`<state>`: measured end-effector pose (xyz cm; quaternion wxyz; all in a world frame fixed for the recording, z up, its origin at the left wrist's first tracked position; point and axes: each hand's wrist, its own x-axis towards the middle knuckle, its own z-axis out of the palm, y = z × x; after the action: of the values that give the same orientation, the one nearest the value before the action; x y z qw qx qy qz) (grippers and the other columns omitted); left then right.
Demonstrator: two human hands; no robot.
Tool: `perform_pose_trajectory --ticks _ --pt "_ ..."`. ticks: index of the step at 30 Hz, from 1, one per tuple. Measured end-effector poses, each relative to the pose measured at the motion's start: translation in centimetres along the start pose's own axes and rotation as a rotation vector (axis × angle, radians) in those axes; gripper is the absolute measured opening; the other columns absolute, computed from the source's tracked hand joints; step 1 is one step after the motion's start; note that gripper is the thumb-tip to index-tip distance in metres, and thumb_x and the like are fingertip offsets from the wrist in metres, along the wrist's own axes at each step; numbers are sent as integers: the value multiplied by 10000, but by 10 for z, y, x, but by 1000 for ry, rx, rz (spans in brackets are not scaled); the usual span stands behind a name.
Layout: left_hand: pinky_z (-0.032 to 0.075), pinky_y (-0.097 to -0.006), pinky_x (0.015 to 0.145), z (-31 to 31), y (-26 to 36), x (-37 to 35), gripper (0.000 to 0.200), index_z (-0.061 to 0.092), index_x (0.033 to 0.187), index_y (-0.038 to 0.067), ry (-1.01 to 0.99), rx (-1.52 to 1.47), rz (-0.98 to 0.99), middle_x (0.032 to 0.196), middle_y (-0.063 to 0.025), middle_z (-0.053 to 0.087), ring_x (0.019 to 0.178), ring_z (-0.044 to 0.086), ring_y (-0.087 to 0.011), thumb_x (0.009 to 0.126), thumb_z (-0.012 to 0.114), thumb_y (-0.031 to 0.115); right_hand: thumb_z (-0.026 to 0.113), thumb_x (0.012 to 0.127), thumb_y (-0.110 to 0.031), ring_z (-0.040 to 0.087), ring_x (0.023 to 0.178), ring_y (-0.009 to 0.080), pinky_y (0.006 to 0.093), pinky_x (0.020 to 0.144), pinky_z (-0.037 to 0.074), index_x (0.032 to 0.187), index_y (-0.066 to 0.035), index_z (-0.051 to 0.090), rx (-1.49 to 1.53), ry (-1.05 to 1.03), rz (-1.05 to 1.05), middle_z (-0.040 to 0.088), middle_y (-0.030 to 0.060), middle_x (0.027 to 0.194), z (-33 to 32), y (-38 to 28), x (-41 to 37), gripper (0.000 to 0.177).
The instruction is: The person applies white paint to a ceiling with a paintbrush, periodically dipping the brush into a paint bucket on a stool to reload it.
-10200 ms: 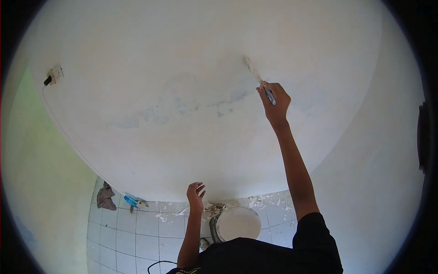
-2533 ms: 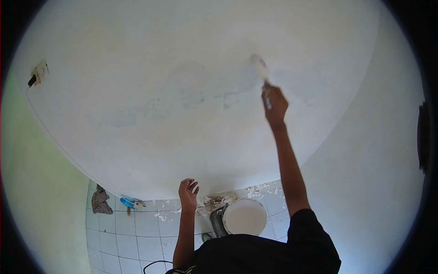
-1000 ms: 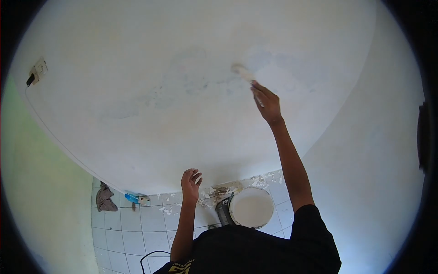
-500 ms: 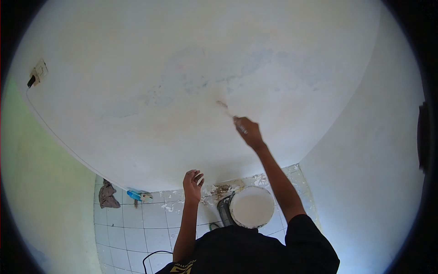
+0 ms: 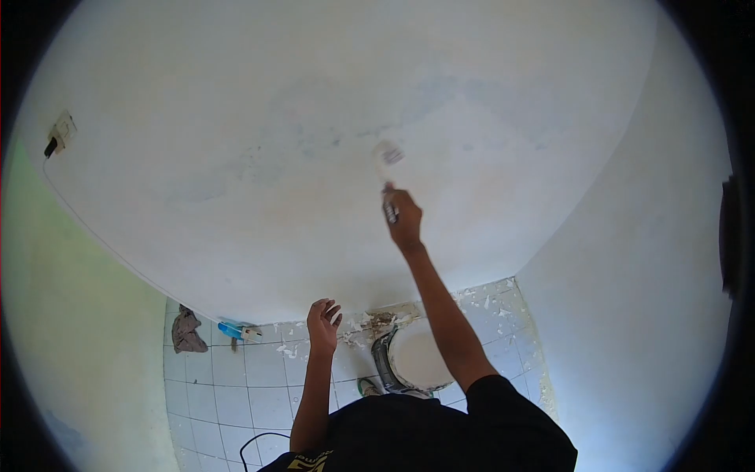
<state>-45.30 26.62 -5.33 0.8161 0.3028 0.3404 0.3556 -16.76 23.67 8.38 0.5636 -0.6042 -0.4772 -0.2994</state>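
My right hand is closed round the handle of a paint brush, whose pale head is blurred against the white wall. Bluish-grey patches show on the wall around and above the brush. My left hand hangs low in front of the wall, its fingers apart and loosely curled, holding nothing. Between my arms, a round bucket of whitish paint stands on the floor, partly covered by my right forearm.
A grey cloth and a blue-handled tool lie on the tiled floor at the left. White flakes are scattered along the wall's foot. A wall socket with a plugged-in cable is at the far left.
My right hand has moved left, and the brush head is now higher on the wall. My left hand has shifted slightly left and down.
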Motion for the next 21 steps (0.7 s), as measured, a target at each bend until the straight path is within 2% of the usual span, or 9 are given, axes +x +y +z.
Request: perform_pose_trajectory --ticks 2,4,6,8,10,12,14,18,21 --pt "421 -418 908 13 -10 -4 201 606 1052 140 -24 17 -20 1089 -38 623 1057 565 -217 903 590 274 689 826 22 689 831 294 347 705 549 963 0 637 229 4 135 676 162 939 -4 -7 -13 148" --pt "414 -426 916 22 -23 -6 200 605 1051 142 -51 47 -45 1092 -39 622 1065 561 -222 903 590 275 684 834 29 699 845 242 314 719 564 969 22 648 260 62 326 689 132 916 -23 -13 -38 139" --pt "414 -429 913 31 -41 -4 197 603 1052 145 -56 33 -130 1093 -39 623 1063 562 -228 899 594 269 676 832 50 695 869 227 309 758 587 966 49 651 755 266 817 683 115 936 -37 -9 -81 136" --pt "428 -422 890 35 -62 -8 183 606 1040 148 -52 59 -162 1087 -33 628 1049 569 -229 893 597 258 653 840 62 686 893 246 326 772 610 960 63 636 995 537 1092 666 129 978 -69 -16 -119 120" --pt "438 -418 874 33 -86 -12 171 608 1031 152 -42 29 -249 1082 -29 629 1032 577 -230 888 600 245 632 871 19 685 912 271 353 790 615 1006 55 614 1070 670 1213 661 170 1011 -99 -6 -179 141" --pt "439 -413 868 34 -103 -21 170 605 1019 150 -14 43 -284 1063 -25 633 1018 581 -229 876 606 241 650 869 -43 682 945 302 367 857 590 993 46 612 1161 726 1464 662 182 994 -138 -6 -227 158" --pt "439 -412 865 33 -122 -27 172 599 1010 144 9 50 -330 1033 -28 642 1015 584 -223 864 610 236 650 865 -63 685 937 301 357 818 594 960 23 617 1194 787 1644 672 183 982 -172 2 -284 133" --pt "437 -417 860 30 -161 -39 168 592 988 129 94 118 -299 1012 -34 654 971 603 -217 864 599 241 638 872 -48 691 918 293 354 774 606 1003 18 587 1095 770 1806 680 178 965 -231 4 -353 156" --pt "437 -409 859 12 -200 -48 194 598 1020 107 169 240 -240 1015 -51 652 943 613 -218 878 584 238 646 857 -40 705 837 286 346 744 610 982 16 592 806 703 1860 684 164 908 -257 1 -372 146"
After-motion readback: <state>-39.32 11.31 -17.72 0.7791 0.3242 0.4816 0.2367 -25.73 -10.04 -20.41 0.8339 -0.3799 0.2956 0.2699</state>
